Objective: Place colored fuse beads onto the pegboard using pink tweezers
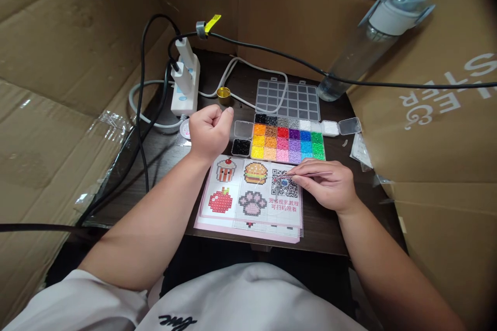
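My right hand pinches a pair of slim pinkish tweezers, their tips over the QR code on the printed pattern sheet. This sheet, under a clear pegboard, shows a cupcake, a burger, an apple and a paw in bead dots. My left hand is a closed fist above the sheet's far left corner, with nothing showing from it. Behind the sheet lies a sorting box filled with small beads in many colours. A small open box of black beads sits beside it, near my left hand.
A small gold cup stands behind my left fist. The white power strip with plugs is at left, and a black cable crosses above the table. At back right stands a clear bottle. Cardboard walls surround the table.
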Available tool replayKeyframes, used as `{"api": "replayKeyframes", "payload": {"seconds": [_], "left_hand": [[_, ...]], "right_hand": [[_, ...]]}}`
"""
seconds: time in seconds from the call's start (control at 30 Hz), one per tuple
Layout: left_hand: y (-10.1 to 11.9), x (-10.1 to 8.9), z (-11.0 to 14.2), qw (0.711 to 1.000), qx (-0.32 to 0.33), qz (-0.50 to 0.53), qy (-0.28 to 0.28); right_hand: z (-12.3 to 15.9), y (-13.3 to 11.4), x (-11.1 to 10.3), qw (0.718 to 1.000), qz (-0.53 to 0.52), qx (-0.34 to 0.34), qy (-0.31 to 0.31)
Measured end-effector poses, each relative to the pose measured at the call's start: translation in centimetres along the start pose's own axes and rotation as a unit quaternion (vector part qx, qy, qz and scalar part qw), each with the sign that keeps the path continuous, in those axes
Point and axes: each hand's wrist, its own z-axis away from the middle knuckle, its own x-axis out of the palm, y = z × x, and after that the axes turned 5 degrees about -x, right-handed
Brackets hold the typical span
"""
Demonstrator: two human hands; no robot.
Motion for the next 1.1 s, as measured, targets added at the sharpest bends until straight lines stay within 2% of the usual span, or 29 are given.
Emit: {"api": "replayKeyframes", "payload": {"seconds": [0.57,0.93,1.1], "left_hand": [[0.12,-0.05,-0.05,1.0,-0.007,-0.006,0.002],[0.4,-0.09,-0.06,1.0,-0.006,-0.005,0.001],[0.46,-0.08,-0.03,1.0,-0.006,0.002,0.002]], "right_hand": [[-0.09,-0.15,-0.36,0.999,0.006,0.023,0.03],[-0.09,0.09,-0.25,0.999,0.006,0.018,0.033],[-0.19,0.14,0.08,1.0,0.011,0.026,0.013]]}}
